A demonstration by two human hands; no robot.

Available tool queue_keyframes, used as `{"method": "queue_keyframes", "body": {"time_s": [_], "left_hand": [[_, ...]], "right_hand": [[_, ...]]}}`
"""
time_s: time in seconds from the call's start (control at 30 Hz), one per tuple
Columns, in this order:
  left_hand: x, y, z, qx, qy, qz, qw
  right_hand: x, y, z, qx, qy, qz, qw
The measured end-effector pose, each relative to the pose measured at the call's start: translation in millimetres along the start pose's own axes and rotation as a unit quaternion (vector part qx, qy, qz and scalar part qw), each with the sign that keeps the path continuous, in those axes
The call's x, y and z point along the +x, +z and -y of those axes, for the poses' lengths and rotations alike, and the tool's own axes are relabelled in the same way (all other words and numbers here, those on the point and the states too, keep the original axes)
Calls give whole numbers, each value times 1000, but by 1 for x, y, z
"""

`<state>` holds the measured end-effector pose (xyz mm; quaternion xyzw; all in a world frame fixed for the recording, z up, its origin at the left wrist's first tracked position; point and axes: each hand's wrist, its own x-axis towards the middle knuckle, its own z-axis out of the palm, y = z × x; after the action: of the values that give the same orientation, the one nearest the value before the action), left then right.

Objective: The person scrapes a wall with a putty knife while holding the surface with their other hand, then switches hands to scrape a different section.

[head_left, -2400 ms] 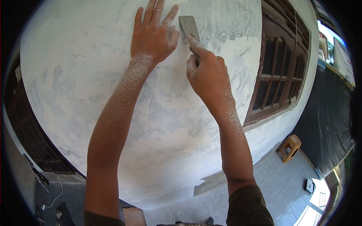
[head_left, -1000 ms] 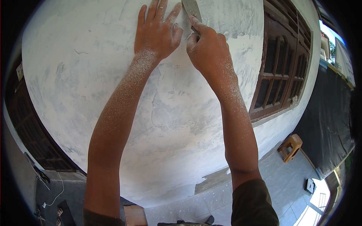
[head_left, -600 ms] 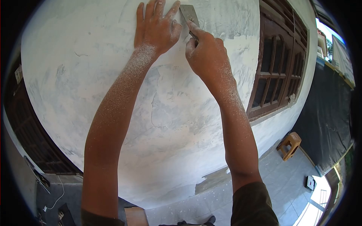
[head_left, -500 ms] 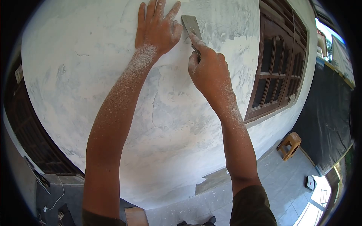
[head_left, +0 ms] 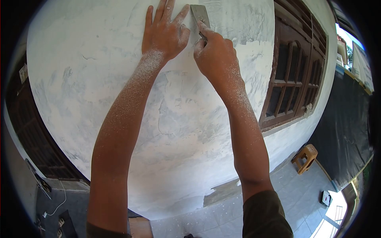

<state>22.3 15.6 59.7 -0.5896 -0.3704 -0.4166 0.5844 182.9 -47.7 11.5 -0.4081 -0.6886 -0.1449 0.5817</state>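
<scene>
My left hand (head_left: 164,33) lies against the patchy white wall (head_left: 198,115), its fingers spread and pointing up. White dust coats that hand and forearm. Just to its right, my right hand (head_left: 216,49) is wrapped round a putty knife (head_left: 201,15), the index finger stretched along the flat metal blade. The blade points up and appears to rest on the wall; its handle is mostly hidden in my fist. Grey smears and a thin crack mark the wall below my hands.
A brown wooden window (head_left: 291,75) is set in the wall at right, and a dark wooden door (head_left: 39,135) stands at left. On the tiled floor are a stool (head_left: 304,158) and a small box-like item (head_left: 326,198). A white cable (head_left: 62,202) lies at lower left.
My right hand has moved up a little along the wall with the putty knife. My left hand stays almost in place. The camera view has shifted slightly.
</scene>
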Motion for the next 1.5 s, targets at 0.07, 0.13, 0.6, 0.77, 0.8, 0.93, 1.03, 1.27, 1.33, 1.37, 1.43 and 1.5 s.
{"method": "queue_keyframes", "body": {"time_s": [0.07,0.13,0.6,0.77,0.8,0.93,1.03,1.27,1.33,1.37,1.43,1.5], "left_hand": [[1,-1,2,2,4,2,1000],[0,-4,0,-3,5,4,1000],[1,0,-1,36,-9,13,999],[1,1,1,43,-17,30,998],[1,2,1,39,-20,34,998],[2,3,0,51,-17,22,998],[2,1,0,47,-22,34,998],[3,3,2,35,-17,17,999],[1,0,2,30,-6,13,999],[1,-1,1,30,-9,15,999],[0,0,1,29,-16,17,999],[1,1,1,35,-11,10,999]], "right_hand": [[-4,1,1,-3,-9,-7,1000],[-21,2,-2,-17,11,19,1000],[-4,8,-6,-2,0,-6,1000],[-15,6,-4,-7,1,6,1000],[-22,6,-6,-7,2,5,1000],[-5,9,-6,-4,0,0,1000],[-1,13,-6,6,-14,-36,999],[-8,11,-9,-15,-5,-12,1000],[-4,12,-8,-8,-21,-39,999],[-6,11,-9,-2,-16,-25,1000],[-18,10,-10,1,-14,-9,1000],[-34,9,-12,-17,13,28,999]]}}
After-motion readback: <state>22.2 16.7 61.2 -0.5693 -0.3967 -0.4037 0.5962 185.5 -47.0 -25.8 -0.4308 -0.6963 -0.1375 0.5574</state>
